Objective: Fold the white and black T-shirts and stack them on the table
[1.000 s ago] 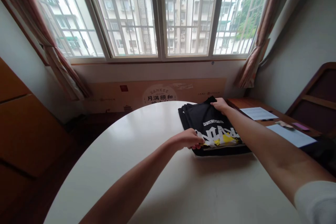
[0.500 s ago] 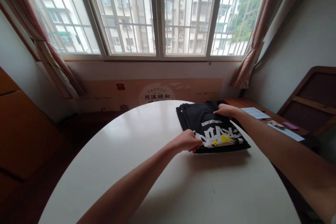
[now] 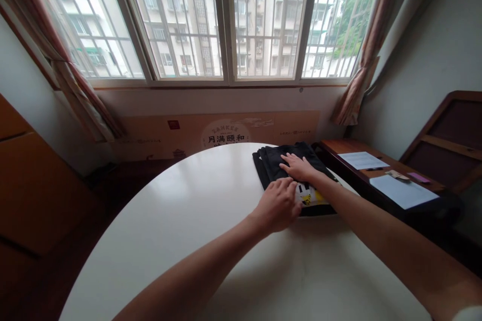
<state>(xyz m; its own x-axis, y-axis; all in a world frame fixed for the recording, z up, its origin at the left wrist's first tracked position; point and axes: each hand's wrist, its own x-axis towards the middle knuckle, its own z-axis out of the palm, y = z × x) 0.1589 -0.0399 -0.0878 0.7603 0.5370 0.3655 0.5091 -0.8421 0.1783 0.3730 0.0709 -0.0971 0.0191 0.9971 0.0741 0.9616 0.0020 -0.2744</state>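
A folded black T-shirt (image 3: 273, 156) with white and yellow print lies on top of a small stack of dark folded cloth. My right hand (image 3: 298, 167) rests flat on its upper middle, fingers spread. My left hand (image 3: 277, 204) is at the near left corner, palm down, with fingers loosely bent over the cloth and slightly blurred; nothing shows gripped in it. Between them, my hands and right forearm cover much of the print.
The stack lies on a round white table (image 3: 161, 220), near its far right edge. Beyond it, a wooden side table (image 3: 331, 148) bears sheets of paper (image 3: 404, 191), a pen and a pink item (image 3: 418, 177). A printed cardboard panel (image 3: 297, 125) stands under the barred window.
My right hand has left the shirt's far right edge and moved left onto its middle, fingers spreading. My left hand has released the near left corner and loosened.
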